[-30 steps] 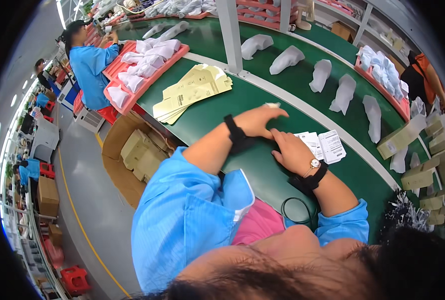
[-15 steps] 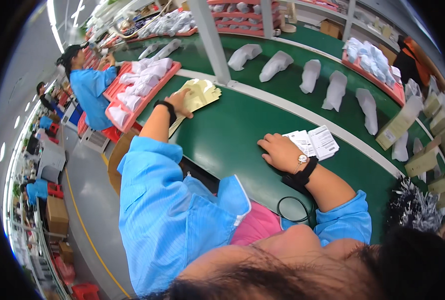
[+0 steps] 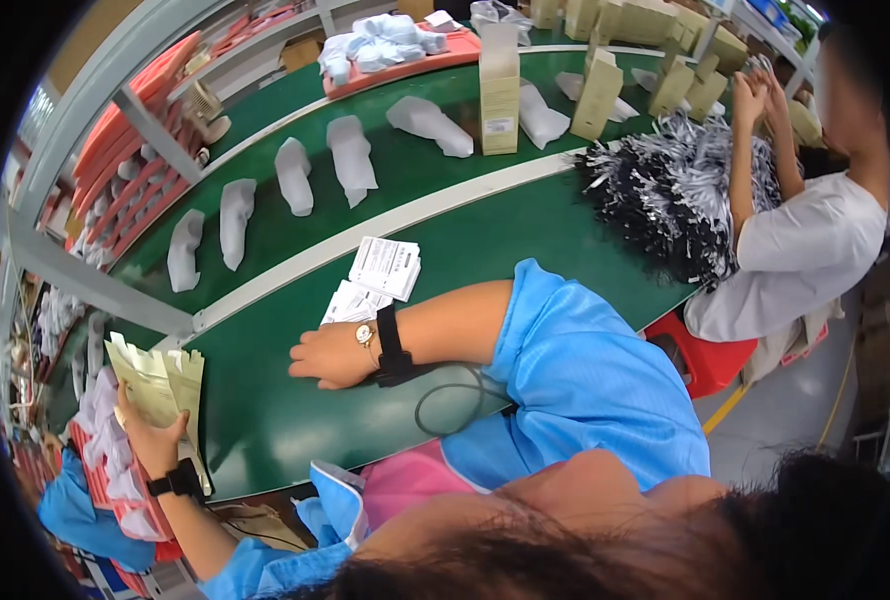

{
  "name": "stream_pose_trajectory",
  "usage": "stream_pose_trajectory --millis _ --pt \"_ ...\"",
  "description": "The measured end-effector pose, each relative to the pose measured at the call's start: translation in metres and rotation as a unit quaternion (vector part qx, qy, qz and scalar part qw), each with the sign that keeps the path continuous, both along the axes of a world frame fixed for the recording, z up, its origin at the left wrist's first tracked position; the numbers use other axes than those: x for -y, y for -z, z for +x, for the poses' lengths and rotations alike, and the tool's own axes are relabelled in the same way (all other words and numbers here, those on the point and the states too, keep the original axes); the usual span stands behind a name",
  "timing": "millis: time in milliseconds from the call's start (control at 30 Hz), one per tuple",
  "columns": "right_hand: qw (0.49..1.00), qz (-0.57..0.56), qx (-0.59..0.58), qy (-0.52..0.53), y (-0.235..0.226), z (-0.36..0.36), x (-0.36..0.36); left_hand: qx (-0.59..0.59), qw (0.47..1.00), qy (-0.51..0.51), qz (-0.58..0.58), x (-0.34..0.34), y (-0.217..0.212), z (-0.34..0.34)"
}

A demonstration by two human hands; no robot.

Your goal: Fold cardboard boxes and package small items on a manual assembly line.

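Note:
At the far left, my left hand [image 3: 153, 438] grips a stack of flat pale yellow cartons [image 3: 150, 378], the thumb on the near side and the fingers round the other edge. My right hand [image 3: 333, 357] lies palm down on the green table [image 3: 275, 425], its fingers stretched and slightly apart. Right by its fingers and wrist are two small piles of white printed leaflets: a nearer pile [image 3: 353, 304], partly covered by the hand, and a neater pile [image 3: 385, 266] behind it. A black band circles each wrist; the right one also wears a watch.
Behind a pale rail, several white-wrapped items [image 3: 293, 178] line a green belt with upright yellow boxes [image 3: 500, 105]. A silver-and-black tinsel bundle [image 3: 680, 190] sits at right beside a co-worker [image 3: 795, 240]. Pink trays [image 3: 405, 68] hold more wrapped pieces. A grey post [image 3: 90, 265] stands at left.
The view has swung right, bringing the seated co-worker and tinsel into sight. My left hand stays at the cartons, its thumb now along their near side. The right hand remains beside the leaflets.

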State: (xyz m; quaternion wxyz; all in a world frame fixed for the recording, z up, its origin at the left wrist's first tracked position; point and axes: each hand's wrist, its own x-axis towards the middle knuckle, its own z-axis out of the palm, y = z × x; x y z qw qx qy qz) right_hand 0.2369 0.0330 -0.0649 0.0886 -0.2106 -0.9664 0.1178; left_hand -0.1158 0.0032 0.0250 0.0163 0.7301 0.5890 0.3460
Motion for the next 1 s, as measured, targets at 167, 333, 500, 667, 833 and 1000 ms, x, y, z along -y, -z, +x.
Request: stream_pose_trajectory --millis 167,333,500,667,833,1000 --pt "0.910 -0.102 -0.401 -0.002 -0.049 -0.001 0.021 -0.015 0.979 0.070 0.191 0.017 0.003 0.079" --pt "0.719 -0.376 -0.569 -0.135 -0.071 -0.009 0.029 0.378 0.914 0.149 0.009 0.012 0.055 0.128" --pt "0.696 -0.383 -0.595 -0.117 -0.077 0.000 0.029 0.606 0.709 0.361 0.018 -0.002 0.063 0.175" --pt "0.777 -0.237 -0.579 -0.069 -0.070 0.000 0.018 0.550 0.734 0.395 0.057 -0.009 0.072 0.185" --pt "0.827 -0.168 -0.532 -0.069 -0.073 0.007 0.010 0.594 0.727 0.331 -0.094 -0.003 0.059 0.181" --pt "0.883 -0.074 -0.453 -0.095 -0.092 0.022 0.000 0.638 0.632 0.407 -0.164 -0.012 0.065 0.175"
